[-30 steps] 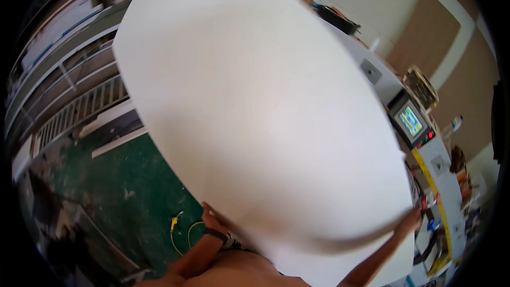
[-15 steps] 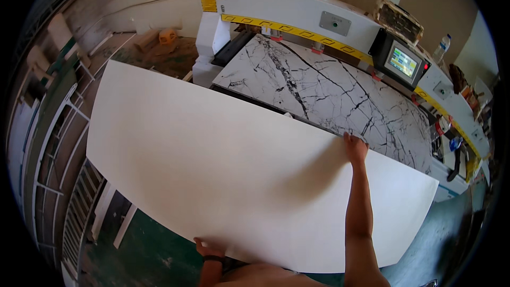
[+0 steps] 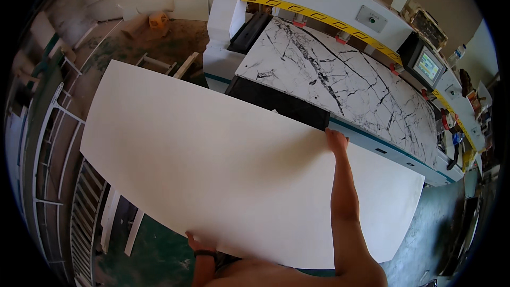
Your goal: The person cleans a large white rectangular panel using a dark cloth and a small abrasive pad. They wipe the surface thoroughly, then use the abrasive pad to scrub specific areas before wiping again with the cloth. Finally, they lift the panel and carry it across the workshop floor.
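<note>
A large blank white panel [image 3: 228, 154] fills the middle of the view, lying across in front of my body. My right hand [image 3: 338, 141] reaches over it and is closed on its far edge, the fingertips hidden beyond that edge. At the near edge, my left hand [image 3: 201, 244], with a dark band at the wrist, grips the panel; part of its fingers is out of sight. Beyond the panel, a black-veined, white marble-patterned board [image 3: 340, 79] rests on the bed of a white machine [image 3: 329, 2].
A control screen [image 3: 426, 66] and a bottle [image 3: 458, 53] are at the machine's right. Its yellow striped beam [image 3: 319, 17] spans the marble-patterned board. Metal railings [image 3: 53, 143] stand on the left. White strips [image 3: 134, 232] lie below the panel, over green floor [image 3: 159, 250].
The panel has drawn away from the machine, held in both my hands. More of the machine's front side and a dark recess now show between them. The view has also shifted.
</note>
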`<state>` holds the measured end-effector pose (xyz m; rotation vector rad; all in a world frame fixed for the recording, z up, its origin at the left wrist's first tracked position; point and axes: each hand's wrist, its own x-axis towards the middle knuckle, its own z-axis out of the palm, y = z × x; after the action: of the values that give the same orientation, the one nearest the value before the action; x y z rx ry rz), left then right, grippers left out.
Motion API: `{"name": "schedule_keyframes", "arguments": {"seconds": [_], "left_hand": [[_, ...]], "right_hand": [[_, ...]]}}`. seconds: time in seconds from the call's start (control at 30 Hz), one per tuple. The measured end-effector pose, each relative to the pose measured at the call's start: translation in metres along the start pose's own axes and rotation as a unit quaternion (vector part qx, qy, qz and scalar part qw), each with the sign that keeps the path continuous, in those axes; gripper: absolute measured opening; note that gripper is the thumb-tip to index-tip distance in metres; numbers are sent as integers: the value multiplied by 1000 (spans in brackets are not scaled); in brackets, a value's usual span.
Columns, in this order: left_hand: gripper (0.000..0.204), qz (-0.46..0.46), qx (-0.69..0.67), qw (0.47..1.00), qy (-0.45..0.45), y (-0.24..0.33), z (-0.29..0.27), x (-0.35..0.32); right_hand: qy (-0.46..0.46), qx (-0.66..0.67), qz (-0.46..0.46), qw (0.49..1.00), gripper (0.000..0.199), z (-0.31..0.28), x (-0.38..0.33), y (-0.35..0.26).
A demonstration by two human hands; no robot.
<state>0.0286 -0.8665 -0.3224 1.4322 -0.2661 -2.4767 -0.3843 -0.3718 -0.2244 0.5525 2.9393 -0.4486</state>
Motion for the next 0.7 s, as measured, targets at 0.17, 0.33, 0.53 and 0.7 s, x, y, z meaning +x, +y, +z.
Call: {"name": "schedule_keyframes", "arguments": {"seconds": [0.17,0.33,0.53,0.7], "left_hand": [[74,-3,24,1000,-19,33,18,21],[73,-7,31,999,17,51,52,24],[74,-1,70,997,16,68,49,49],[77,-6,87,995,50,59,65,47]], "right_hand": [[-42,-12,24,999,60,11,9,-43],[-65,-13,34,997,59,14,15,-66],[-71,-18,41,996,57,23,26,-77],[-80,-13,53,995,59,5,25,-76]]}}
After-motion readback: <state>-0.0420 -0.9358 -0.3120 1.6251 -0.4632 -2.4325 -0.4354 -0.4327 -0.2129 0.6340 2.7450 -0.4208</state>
